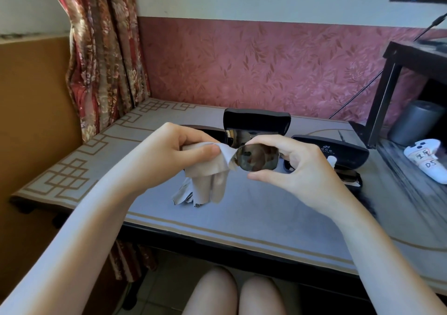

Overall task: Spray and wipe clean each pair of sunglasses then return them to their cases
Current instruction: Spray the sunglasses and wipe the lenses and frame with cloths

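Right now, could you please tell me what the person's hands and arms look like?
Both forearms are bare, with no sleeves in view. The left hand and right hand wear no gloves, rings, watch or bracelet that I can see.

A grey-blue table (266, 218) with a tan fret border stands against the far wall (266, 68), white above, pink leaf-patterned below. A red floral curtain (104, 48) hangs far left beside an ochre panel (31, 102); a dark shelf unit (389, 92) stands at the right.

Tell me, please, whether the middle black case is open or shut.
Open: the middle black case has its lid raised, interior showing.
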